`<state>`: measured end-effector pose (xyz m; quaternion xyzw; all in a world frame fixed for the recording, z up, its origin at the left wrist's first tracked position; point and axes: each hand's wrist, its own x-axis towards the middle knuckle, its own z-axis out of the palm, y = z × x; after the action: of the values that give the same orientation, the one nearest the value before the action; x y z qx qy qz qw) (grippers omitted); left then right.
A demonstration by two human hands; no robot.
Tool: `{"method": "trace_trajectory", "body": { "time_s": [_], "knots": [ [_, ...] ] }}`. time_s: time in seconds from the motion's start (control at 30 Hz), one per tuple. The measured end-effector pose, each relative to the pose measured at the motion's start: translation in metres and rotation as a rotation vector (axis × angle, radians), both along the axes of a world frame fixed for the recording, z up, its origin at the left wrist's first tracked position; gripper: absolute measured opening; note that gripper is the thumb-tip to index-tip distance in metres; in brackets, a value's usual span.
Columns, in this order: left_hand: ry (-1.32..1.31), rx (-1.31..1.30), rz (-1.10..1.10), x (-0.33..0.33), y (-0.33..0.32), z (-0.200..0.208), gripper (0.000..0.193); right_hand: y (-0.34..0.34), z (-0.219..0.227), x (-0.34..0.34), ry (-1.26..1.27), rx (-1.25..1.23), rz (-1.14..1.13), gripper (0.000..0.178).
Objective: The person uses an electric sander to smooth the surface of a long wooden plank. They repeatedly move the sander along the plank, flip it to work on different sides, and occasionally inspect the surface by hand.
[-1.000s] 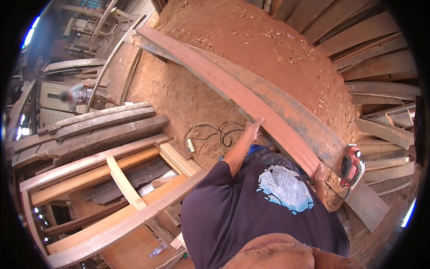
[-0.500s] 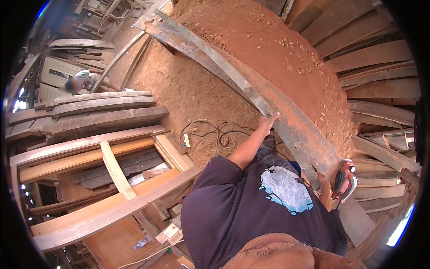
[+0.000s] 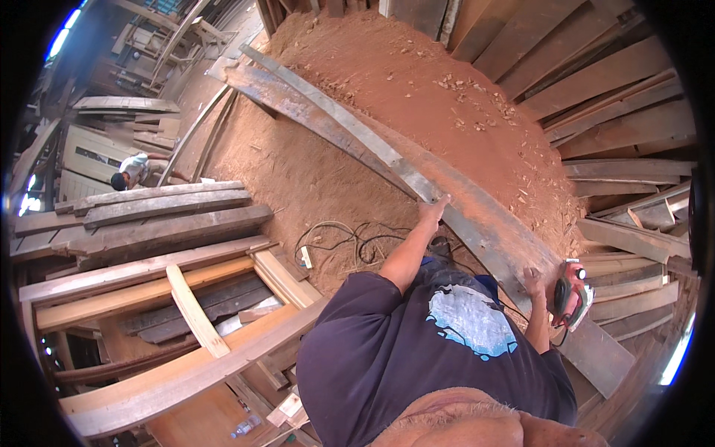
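Observation:
A long, narrow wooden strip (image 3: 335, 108) lies along a wide, weathered plank (image 3: 477, 182) that slants from far left to near right. My left hand (image 3: 432, 211) is closed around the strip near the plank's middle. Further right, my right hand (image 3: 534, 281) is closed at the plank's near edge; what its curled fingers hold, if anything, I cannot make out. Just beyond it, a red and grey handheld power planer (image 3: 572, 294) rests at the plank's right end, apart from my right hand.
A pale wooden frame (image 3: 186, 372) and stacked beams (image 3: 171, 223) stand to the left. Black cable (image 3: 357, 242) coils on the sawdust. Boards (image 3: 618, 112) lean at the far right around a reddish sawdust heap (image 3: 447, 112). Another person (image 3: 134, 170) bends over at the far left.
My right hand has moved up and away from me, onto the plank's near edge. My left hand has shifted slightly left and nearer, still on the strip. The view has turned slightly.

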<state>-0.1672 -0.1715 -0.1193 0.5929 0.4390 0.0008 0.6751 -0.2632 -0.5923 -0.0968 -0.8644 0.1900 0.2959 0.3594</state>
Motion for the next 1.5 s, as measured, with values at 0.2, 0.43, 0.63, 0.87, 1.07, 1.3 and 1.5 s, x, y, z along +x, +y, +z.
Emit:
{"method": "trace_trajectory", "body": {
  "time_s": [0.2,0.43,0.63,0.87,1.07,1.3,1.5],
  "knots": [
    [-0.029,-0.006,-0.022,0.005,-0.008,0.004,0.07,0.025,0.06,-0.018,-0.143,-0.03,0.434,0.061],
    [0.106,0.034,-0.074,0.001,-0.02,0.025,0.102,0.007,0.089,-0.031,-0.063,-0.178,0.618,0.079],
    [0.051,-0.22,0.235,-0.082,-0.071,0.008,0.086,-0.02,0.036,-0.039,-0.109,-0.3,0.711,0.056],
    [0.553,0.349,-0.646,-0.249,-0.119,-0.054,0.052,-0.012,0.034,-0.039,-0.199,-0.286,0.8,0.065],
    [0.493,0.273,-0.536,-0.315,-0.133,-0.054,0.054,0.001,0.072,-0.048,-0.174,-0.276,0.794,0.077],
    [0.476,0.259,-0.63,-0.333,-0.14,-0.039,0.05,0.004,0.08,-0.038,-0.089,-0.255,0.796,0.077],
    [0.355,0.318,-0.69,-0.302,-0.138,-0.018,0.05,0.003,0.083,-0.044,-0.09,-0.288,0.734,0.08]
  ]
}}
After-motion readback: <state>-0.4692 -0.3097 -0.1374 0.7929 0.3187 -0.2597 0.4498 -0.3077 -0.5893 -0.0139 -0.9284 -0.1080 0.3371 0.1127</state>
